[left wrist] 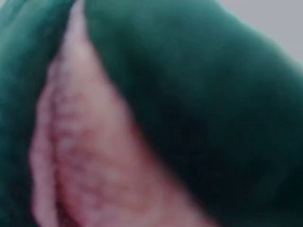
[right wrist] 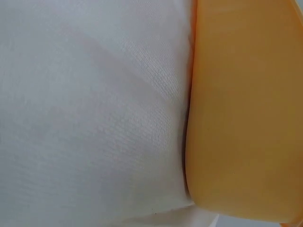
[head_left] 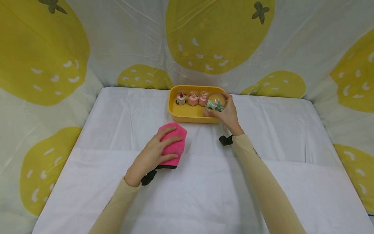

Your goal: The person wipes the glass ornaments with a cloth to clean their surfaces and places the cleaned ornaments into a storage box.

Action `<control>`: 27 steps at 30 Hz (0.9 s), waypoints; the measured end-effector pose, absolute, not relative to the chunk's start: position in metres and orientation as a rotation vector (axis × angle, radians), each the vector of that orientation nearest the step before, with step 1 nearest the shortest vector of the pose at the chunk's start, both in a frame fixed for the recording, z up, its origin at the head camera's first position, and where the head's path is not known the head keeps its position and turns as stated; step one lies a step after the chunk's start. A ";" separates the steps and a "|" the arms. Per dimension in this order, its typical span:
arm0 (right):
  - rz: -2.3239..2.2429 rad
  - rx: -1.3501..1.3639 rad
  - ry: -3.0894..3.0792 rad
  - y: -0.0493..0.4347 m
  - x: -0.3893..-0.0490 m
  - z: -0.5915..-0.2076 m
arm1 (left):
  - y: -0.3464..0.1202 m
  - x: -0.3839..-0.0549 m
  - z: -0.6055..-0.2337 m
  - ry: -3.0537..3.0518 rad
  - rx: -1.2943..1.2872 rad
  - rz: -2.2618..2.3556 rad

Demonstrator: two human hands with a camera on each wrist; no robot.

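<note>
My left hand [head_left: 152, 152] holds a pink cloth [head_left: 176, 143] over the front middle of the table, its fingers spread across the top and the thumb hidden. Close up in the left wrist view, green fabric [left wrist: 189, 85] lies around blurred skin of that hand. My right hand [head_left: 229, 113] grips a snow globe [head_left: 215, 103] with a clear dome, green and white figures inside and a pinkish base. This globe is at the right end of a yellow tray [head_left: 187, 119]. The right wrist view shows only the tray's side wall [right wrist: 246, 118], not the fingers.
In the tray stand a small domed ornament with a red top [head_left: 181, 98] and two pink domed ornaments, a left one [head_left: 193, 99] and a right one [head_left: 203, 98]. A white cloth [head_left: 122, 130] covers the table. Behind hangs a yellow-patterned curtain [head_left: 146, 32].
</note>
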State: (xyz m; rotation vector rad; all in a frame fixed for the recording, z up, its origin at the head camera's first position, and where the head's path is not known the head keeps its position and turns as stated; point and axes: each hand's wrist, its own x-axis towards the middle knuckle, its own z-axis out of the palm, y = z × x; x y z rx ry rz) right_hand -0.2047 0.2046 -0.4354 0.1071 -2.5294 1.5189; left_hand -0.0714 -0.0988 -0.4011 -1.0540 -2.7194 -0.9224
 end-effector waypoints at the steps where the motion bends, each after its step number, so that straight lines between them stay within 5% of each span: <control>1: 1.520 0.103 -2.531 0.205 -0.205 -0.435 | -0.097 -0.071 -0.402 -2.725 -1.061 -0.897; 27: 1.520 0.071 -2.552 0.204 -0.202 -0.436 | -0.050 -0.049 -0.440 -2.800 -1.127 -0.406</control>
